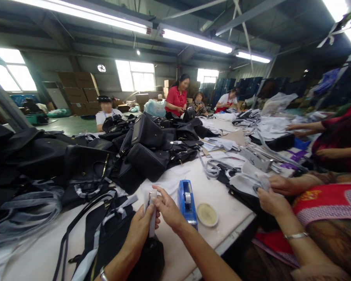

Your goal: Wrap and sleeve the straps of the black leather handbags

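Observation:
My left hand (139, 228) is closed around a narrow white wrapped strip (151, 226) held upright, with a small metal-coloured bit near its top. My right hand (166, 207) pinches at the upper part of that strip, its index finger reaching over the top. Beneath and left of my hands lies a black bag (117, 230) with long black straps and pale wrapping pieces. Just right of my right hand stands a blue tape dispenser (181, 201) holding a roll of tape. Next to it is a small round dish (207, 214) with a yellowish inside.
A big heap of black bags (149, 136) covers the table's far left. Clear plastic-wrapped straps (32, 207) lie at left. At right, a co-worker's hands (270, 191) handle white material over a black bag. Other people stand or sit across the table (234, 210).

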`<state>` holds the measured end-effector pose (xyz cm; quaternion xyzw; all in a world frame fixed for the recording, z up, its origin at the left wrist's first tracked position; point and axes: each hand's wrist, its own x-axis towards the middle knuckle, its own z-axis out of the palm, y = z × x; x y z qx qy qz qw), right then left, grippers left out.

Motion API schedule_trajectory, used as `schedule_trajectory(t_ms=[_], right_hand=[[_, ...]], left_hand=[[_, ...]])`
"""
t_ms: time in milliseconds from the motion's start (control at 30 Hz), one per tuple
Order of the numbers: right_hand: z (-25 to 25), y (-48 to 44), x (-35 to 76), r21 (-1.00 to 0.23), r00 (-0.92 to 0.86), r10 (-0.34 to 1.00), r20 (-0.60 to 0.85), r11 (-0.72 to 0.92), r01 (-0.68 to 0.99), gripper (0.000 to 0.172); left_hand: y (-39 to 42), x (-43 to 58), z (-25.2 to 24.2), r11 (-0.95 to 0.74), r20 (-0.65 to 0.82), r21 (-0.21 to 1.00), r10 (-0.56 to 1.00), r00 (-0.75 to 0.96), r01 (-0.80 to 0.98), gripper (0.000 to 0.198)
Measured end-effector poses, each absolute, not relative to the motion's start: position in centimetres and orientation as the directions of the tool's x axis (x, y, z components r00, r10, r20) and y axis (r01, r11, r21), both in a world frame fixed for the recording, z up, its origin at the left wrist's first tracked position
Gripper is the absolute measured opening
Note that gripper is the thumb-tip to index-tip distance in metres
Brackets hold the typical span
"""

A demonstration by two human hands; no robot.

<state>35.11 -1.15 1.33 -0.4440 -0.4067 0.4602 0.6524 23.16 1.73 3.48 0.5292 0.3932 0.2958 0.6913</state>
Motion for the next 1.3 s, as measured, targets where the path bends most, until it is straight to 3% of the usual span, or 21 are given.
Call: schedule_trajectory(t_ms=[200, 333, 467, 633, 867, 1300], right_hand=[[1.6, -1.3, 35.6, -0.952, 0.228, 0.968, 0.106, 0.164, -0.256, 0.057], [2.2, -1.6, 35.7, -0.96, 0.231, 0.967, 0.112, 0.165, -0.228, 0.056], [3.7, -1.8, 36.0, -0.969, 0.33, 0.913, 0.239, 0.244, 0.025, 0.048], [4.6, -1.4, 36.6, -0.925, 0.416, 0.856, 0.306, 0.163, 0.344, 0.024], [4.1, -0.8, 36.5, -0.921, 0.427, 0.845, 0.322, 0.176, 0.348, 0.023], [4.1, -0.6, 36.4, -0.922, 0.461, 0.823, 0.333, 0.181, 0.342, 0.026]], left_hand=[[2.1, 22.4, 4.4, 0.41, -0.311, 0.911, 0.746, 0.589, -0.037, 0.04], [2.7, 22.1, 4.2, 0.383, -0.274, 0.923, 0.729, 0.627, -0.041, 0.035], [2.9, 22.3, 3.8, 0.283, -0.238, 0.959, 0.784, 0.573, 0.012, 0.038], [2.7, 22.5, 3.9, 0.225, -0.197, 0.974, 0.829, 0.524, 0.012, 0.036], [2.6, 22.7, 4.4, 0.265, -0.187, 0.962, 0.821, 0.539, -0.071, 0.037], [3.2, 22.5, 3.8, 0.259, -0.189, 0.965, 0.795, 0.577, -0.04, 0.046]])
